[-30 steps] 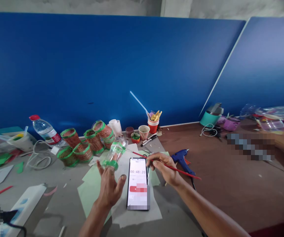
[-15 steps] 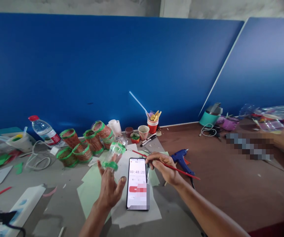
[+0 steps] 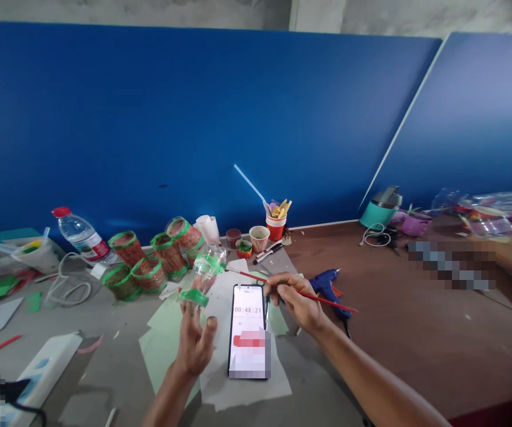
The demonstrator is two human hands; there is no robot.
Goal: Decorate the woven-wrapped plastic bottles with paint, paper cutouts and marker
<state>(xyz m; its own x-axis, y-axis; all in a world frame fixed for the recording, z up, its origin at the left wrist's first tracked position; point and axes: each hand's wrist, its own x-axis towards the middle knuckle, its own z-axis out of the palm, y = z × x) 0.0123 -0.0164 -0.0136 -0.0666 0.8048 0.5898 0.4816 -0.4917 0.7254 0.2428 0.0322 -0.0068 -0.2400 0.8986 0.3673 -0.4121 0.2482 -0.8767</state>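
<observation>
On the fingers of my left hand [image 3: 196, 341] sits a clear plastic bottle piece [image 3: 202, 279], its bands painted green; some fingers reach inside it and the thumb stands apart. My right hand [image 3: 295, 299] pinches a thin red paintbrush [image 3: 322, 298], whose tip points at the upper green band. Whether the bristles touch it I cannot tell. Below and between the hands a phone [image 3: 247, 323] with a running timer lies on white paper [image 3: 247, 391]. Beyond the bottle piece stands a small cup of green paint [image 3: 244, 248].
Several brown cups with green rims [image 3: 167, 255] stand left of the bottle piece, near a water bottle [image 3: 80, 236]. A blue glue gun [image 3: 327, 290] lies beside my right hand. Behind are a cup of tools [image 3: 276, 225] and markers [image 3: 267, 254]. Another person's hand [image 3: 509, 252] is at far right.
My left hand has turned and shifted slightly left, tilting the bottle piece with it. The brush stays almost in place. The phone's timer has advanced by one.
</observation>
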